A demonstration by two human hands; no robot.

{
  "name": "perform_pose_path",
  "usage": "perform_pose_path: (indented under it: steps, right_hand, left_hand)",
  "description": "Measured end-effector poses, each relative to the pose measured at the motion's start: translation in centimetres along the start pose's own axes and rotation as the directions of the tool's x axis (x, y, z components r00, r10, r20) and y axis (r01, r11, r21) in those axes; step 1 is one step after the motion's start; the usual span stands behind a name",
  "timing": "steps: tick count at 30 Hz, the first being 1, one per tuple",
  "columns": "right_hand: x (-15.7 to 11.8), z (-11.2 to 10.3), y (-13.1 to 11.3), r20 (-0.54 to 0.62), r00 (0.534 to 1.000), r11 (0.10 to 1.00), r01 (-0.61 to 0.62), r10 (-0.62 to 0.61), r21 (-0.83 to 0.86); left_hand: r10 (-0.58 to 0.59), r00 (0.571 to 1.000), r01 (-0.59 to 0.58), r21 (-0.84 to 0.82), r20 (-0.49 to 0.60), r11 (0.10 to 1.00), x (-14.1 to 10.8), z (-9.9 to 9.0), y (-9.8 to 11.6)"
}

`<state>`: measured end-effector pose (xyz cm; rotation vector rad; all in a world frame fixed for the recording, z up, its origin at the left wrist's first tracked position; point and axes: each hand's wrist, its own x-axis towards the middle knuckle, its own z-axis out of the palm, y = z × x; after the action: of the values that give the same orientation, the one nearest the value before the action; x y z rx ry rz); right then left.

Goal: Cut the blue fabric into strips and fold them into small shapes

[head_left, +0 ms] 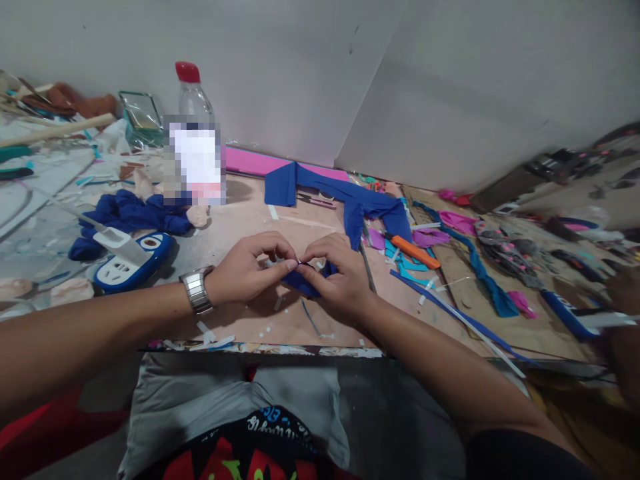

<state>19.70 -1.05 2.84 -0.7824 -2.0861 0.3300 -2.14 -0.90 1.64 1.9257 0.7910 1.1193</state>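
Note:
Above the middle of the table, my left hand [250, 267] and my right hand [343, 277] meet with thumbs and fingers pinched together. Between them is a small piece of dark blue fabric [303, 283], partly hidden by the fingers. A silver watch [199, 291] is on my left wrist. Just beyond the hands lies a long strip of the same blue fabric [330, 183], folded at its left end. Left of my left hand are bunched blue fabric pieces [135, 212] and a blue and white power strip [133, 263] with a plug in it.
A clear bottle with a red cap [188, 72] stands by the wall behind a blurred patch. An orange utility knife [413, 251] lies to the right among fabric scraps. A pink strip [280, 163] runs along the wall. Another person's arm [625, 333] shows at the right edge.

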Motion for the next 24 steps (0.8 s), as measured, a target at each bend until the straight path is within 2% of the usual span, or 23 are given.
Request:
perform_pose_path:
  steps: [11, 18, 24]
  right_hand:
    - [0.04, 0.01, -0.19, 0.007, 1.000, 1.000, 0.011, -0.011, -0.011]
    - [-0.03, -0.10, 0.00, -0.003, 1.000, 1.000, 0.016, -0.016, -0.013]
    - [-0.11, -0.17, -0.02, 0.004, 1.000, 1.000, 0.016, -0.016, -0.014]
  left_hand:
    - [0.044, 0.999, -0.044, 0.005, 0.032, 0.999, 0.11, -0.12, 0.01]
    - [-0.064, 0.998, 0.064, -0.077, 0.001, 0.995, 0.21, -0.01, -0.12]
    - [-0.132, 0.991, 0.134, -0.161, 0.020, 0.978, 0.29, 0.06, -0.13]
